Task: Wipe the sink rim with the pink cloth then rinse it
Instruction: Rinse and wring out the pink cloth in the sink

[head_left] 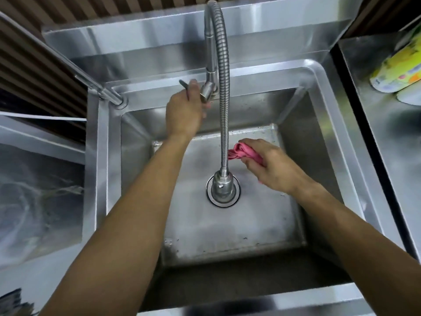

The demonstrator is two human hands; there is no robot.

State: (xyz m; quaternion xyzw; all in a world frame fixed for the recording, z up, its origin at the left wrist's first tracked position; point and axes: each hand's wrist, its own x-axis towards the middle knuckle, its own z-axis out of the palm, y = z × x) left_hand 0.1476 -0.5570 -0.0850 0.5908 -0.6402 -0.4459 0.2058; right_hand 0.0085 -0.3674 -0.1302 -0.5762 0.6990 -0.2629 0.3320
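While one hand (pixel 272 166) grips one pink cloth (pixel 241 152), another (pixel 185 108) holds one faucet (pixel 224 110).

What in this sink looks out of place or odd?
Nothing stands out. The right hand holds the bunched pink cloth near the spout, the left hand is on the tap handle, and no water runs.

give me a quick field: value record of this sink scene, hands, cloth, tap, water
left hand: reaching to the back of the sink, gripping the tap handle
right hand: closed around the pink cloth
pink cloth: bunched up, held over the basin beside the faucet hose
faucet spout: hangs over the drain
water: no stream visible
sink: stainless steel, droplets on the basin floor
task stage: looks like the rinse is about to start
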